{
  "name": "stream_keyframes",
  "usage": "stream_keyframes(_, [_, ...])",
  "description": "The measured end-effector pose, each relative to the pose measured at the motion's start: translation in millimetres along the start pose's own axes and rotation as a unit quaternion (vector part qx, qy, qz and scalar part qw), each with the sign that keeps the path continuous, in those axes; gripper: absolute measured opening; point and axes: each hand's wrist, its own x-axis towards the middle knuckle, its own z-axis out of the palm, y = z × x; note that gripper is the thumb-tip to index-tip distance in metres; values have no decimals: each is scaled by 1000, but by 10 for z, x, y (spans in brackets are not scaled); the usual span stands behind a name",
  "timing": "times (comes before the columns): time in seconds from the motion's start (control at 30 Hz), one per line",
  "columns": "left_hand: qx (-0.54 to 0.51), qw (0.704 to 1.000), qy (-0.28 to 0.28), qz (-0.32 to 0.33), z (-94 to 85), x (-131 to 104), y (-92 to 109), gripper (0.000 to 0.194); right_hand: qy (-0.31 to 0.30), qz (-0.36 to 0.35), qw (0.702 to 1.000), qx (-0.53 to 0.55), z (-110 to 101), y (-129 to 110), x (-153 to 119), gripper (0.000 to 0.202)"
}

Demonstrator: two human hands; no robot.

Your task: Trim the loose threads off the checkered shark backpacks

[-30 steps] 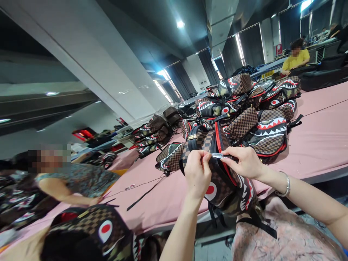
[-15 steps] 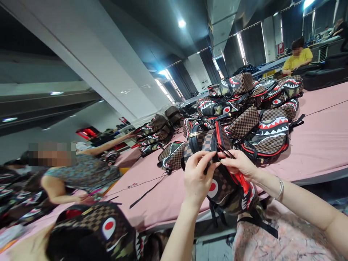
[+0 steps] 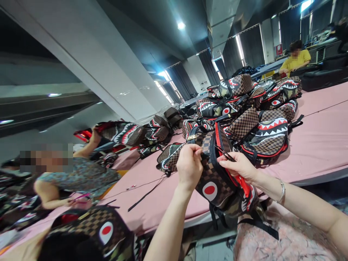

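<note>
A brown checked backpack point(image 3: 209, 165) with a red-and-white eye patch and a red-edged zip opening stands at the table edge in front of me. My left hand point(image 3: 190, 165) is closed in a pinch at its left side, below the black top handle; whatever it pinches is too small to make out. Beside the open zip, my right hand point(image 3: 240, 166) grips dark thread snips point(image 3: 225, 153), their thin points facing left over the bag. Red lining point(image 3: 241, 185) shows under that hand.
Similar shark-mouth backpacks point(image 3: 269, 134) lie piled across the pink table point(image 3: 320, 134). Another backpack point(image 3: 92, 232) is close at lower left. At left a co-worker point(image 3: 81, 174) holds up a backpack point(image 3: 122, 134); a person in yellow point(image 3: 296, 61) sits at the far right.
My left hand has drawn away from the right one, leftwards, and closed tighter. My right hand stays near the zip with the snips. The co-worker at left has lifted a backpack from the stack.
</note>
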Motion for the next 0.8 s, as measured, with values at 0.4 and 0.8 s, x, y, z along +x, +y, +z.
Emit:
stream_keyframes(0.4, [-68,991,-4,-118,8,-37,157,12,112,-245,822,-502,-85,-287,-117,19])
stream_keyframes(0.8, [-146,979,16,-141,76,-101,215,12,127,-228,779,-570,-81,-446,83,16])
